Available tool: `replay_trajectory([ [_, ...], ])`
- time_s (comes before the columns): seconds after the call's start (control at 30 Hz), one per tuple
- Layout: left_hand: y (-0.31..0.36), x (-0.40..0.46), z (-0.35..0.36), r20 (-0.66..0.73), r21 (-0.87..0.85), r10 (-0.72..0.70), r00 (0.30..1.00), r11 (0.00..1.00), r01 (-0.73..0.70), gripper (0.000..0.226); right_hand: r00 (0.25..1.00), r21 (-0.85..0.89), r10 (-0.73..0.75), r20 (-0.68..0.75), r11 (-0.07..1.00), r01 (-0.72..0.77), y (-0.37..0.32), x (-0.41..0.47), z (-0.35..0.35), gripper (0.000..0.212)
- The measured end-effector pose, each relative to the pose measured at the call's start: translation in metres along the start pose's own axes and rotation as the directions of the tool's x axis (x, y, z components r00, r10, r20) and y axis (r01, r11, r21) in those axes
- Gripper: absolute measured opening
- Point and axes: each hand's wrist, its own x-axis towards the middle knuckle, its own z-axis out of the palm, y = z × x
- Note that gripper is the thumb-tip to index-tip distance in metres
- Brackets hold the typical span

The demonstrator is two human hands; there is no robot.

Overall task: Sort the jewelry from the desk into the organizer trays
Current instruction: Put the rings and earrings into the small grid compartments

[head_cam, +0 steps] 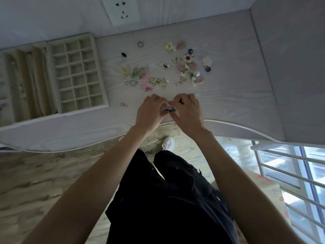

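Both hands meet at the desk's near edge. My left hand [150, 111] and my right hand [187, 110] pinch a small dark beaded piece [171, 109] between their fingertips; much of it is hidden by the fingers. A second dark bit [181, 101] lies at my right hand's fingers. Beyond the hands lies a scatter of jewelry [163, 71]: flower earrings, rings, pink and green pieces. A beige grid organizer tray [77, 73] stands at the left, with a long-slot tray [26, 85] beside it.
A lone ring [140, 44] and a small black piece [124, 54] lie toward the back of the white desk [228, 95]. Another small ring [123, 104] sits by the grid tray's near corner. A wall socket [122, 10] is behind. A window railing [290, 173] is at the lower right.
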Motion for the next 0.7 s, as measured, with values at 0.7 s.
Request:
replay_trajectory([
  [0.7,-0.129,-0.059,-0.135,-0.124,-0.766,-0.361,0.924,0.627,0.142,0.019,0.943,0.821,0.162,0.290,0.465,-0.332,-0.172,0.075,0.005,0.020],
])
